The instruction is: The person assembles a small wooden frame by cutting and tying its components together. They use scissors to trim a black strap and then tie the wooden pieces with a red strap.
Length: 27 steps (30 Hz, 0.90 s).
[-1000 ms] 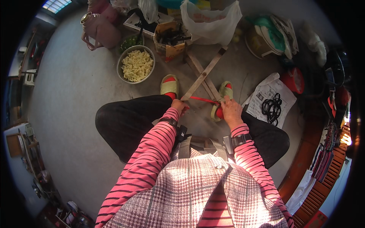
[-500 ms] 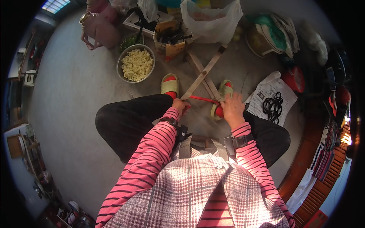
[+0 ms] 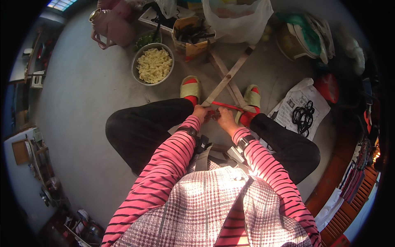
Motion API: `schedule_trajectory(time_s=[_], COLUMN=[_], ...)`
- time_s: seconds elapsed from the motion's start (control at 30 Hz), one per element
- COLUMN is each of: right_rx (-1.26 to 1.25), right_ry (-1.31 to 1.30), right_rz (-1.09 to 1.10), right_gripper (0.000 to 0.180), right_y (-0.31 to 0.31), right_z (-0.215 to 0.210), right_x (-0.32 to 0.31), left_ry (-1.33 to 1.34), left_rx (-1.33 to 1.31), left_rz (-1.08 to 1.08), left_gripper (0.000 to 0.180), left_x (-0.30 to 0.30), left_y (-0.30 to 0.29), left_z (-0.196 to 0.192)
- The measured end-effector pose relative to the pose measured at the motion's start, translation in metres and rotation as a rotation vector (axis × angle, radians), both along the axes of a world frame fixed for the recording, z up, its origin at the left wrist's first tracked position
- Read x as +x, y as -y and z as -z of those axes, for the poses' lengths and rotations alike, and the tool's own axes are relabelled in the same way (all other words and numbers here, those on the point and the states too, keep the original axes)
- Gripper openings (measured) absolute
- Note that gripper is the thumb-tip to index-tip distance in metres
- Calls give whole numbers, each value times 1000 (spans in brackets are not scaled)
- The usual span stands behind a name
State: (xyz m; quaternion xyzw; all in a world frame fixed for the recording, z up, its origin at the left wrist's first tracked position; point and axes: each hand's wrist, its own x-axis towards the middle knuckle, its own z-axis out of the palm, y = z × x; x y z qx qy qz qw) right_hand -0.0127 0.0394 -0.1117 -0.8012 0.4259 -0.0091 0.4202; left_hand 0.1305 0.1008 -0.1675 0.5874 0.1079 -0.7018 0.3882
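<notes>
Between my feet stands a crossed wooden frame [image 3: 228, 76], its two slats joined at the middle. A red strap [image 3: 227, 106] runs across the near ends of the slats. My left hand [image 3: 200, 113] is closed beside the near left slat end. Close against it, my right hand [image 3: 224, 119] has its fingers pinched together. Something small, dark and reddish shows between the fingertips, too small to name. On a white printed sheet [image 3: 294, 103] at the right lies a bundle of black loops [image 3: 303, 117].
Ahead on the left are a bowl of pale yellow pieces [image 3: 154, 65], a pink thermos jug [image 3: 113, 31] and a box of dark strips [image 3: 191, 39]. A white plastic bag [image 3: 238, 22] stands behind the frame. To the right sits a bucket [image 3: 294, 41] with green plastic.
My right hand has moved left from the right slat end to meet my left hand, and its spread fingers have closed. The whole view has shifted slightly.
</notes>
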Motion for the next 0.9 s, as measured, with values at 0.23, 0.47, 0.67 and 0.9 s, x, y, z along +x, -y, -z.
schedule_trajectory(time_s=[0.23, 0.47, 0.67, 0.9], right_rx=[-34, -132, -233, -296], right_ry=[67, -48, -124, -45], right_rz=[-29, -37, -65, -53], right_gripper=[11, 17, 15, 14], right_y=[5, 10, 15, 20], right_z=[21, 29, 11, 5], right_x=[5, 6, 15, 16], left_ry=[-5, -189, 106, 570], left_rx=[49, 79, 154, 53], left_rz=[-6, -15, 82, 513], left_gripper=[17, 12, 15, 7], left_x=[1, 6, 28, 35], left_y=[0, 1, -4, -2], left_z=[6, -6, 12, 17])
